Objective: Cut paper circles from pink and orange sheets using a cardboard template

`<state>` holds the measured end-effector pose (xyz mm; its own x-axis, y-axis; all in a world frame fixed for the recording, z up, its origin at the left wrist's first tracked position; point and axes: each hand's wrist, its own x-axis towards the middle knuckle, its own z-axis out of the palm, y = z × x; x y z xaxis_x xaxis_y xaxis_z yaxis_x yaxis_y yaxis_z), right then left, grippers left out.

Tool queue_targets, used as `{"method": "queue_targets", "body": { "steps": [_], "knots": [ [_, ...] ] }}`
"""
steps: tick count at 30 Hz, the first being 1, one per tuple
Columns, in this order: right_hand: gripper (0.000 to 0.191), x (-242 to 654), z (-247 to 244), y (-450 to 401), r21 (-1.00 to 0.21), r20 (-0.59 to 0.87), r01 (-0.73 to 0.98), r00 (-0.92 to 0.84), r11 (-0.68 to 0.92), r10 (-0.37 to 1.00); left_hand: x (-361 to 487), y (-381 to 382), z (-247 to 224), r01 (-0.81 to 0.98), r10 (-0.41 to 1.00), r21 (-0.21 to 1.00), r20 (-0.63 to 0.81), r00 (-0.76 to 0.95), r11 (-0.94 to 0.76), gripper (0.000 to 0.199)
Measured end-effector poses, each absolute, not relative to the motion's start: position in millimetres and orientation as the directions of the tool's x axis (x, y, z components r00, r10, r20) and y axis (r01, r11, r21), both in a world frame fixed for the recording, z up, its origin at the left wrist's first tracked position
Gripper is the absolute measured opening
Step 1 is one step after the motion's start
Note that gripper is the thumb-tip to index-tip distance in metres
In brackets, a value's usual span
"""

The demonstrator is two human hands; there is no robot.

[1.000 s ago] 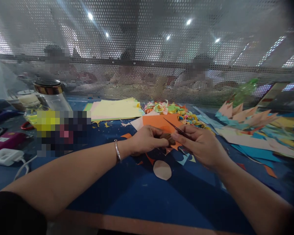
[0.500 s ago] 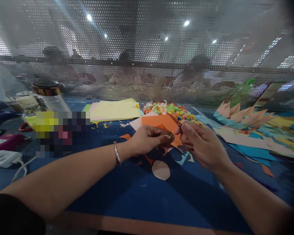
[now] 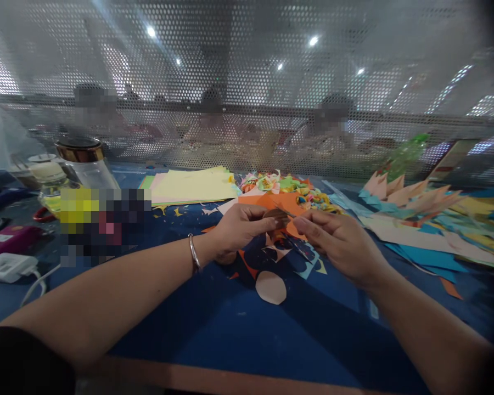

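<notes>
My left hand [image 3: 242,227], with a silver bangle on its wrist, is closed with thumb and fingertips pinching a small brownish paper piece [image 3: 279,215]. Facing it, my right hand [image 3: 337,238] is closed on a thin pointed metal tool [image 3: 288,212], whose tip reaches over the paper piece. Too little of the tool shows to tell its exact kind. Behind both hands lies an orange sheet [image 3: 290,199], partly covered. A pale round paper cutout [image 3: 270,287] rests on the table in front of them.
Stacked coloured sheets [image 3: 193,185] lie behind on the left, beside a pile of curled paper scraps [image 3: 313,195]. Folded paper petals [image 3: 411,197] and blue sheets [image 3: 428,255] are on the right. A glass jar [image 3: 86,164] and white charger [image 3: 8,267] stand left; a perforated screen [image 3: 247,66] closes the back.
My right hand has lowered the tool, and its tip has come down towards the paper piece. My left hand has shifted slightly left and up, still pinching the paper.
</notes>
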<state>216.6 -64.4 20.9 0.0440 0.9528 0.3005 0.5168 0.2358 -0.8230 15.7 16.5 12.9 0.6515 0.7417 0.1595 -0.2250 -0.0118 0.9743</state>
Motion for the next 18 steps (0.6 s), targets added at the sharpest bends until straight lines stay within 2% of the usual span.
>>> {"method": "queue_targets", "body": {
  "steps": [6,9,18],
  "knots": [
    [0.071,217.2,21.3,-64.5,-0.809,0.298,0.536,0.02,0.242,0.954,15.7,14.7,21.0,-0.239,0.72,0.968,0.109,0.685,0.081,0.003],
    [0.07,217.5,22.1,-64.5,-0.8,0.305,0.547,0.016,0.247,0.952,15.4,14.5,22.7,-0.217,0.725,0.97,0.072,0.685,0.109,0.01],
    [0.07,219.0,20.4,-64.4,-0.799,0.308,0.546,0.01,0.253,0.951,16.5,16.5,22.3,-0.221,0.747,0.971,0.084,0.66,0.086,0.011]
  ]
}}
